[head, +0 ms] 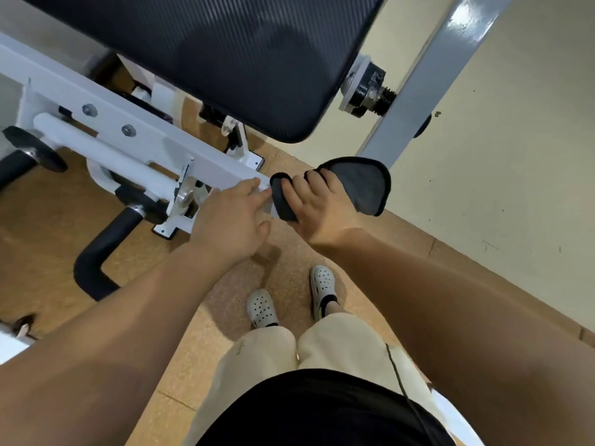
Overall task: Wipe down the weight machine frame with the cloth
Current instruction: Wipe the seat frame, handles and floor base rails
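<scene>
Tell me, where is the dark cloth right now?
Right of centre in the head view: the right hand holds the cloth against the end of the white frame bar, below the black pad, beside the left hand.

Worn items as my feed shows them. Left hand (230,220) and right hand (317,209) bare; both forearms bare to the frame edge. Black top (322,410) at the waist. Loose cream trousers (257,358), hems at the ankles. White perforated clogs: left clog (262,309), right clog (323,284). Dark sock (325,303) with a yellow-green mark above the right clog. Thin dark cord (396,365) lies over the right trouser leg.
</scene>
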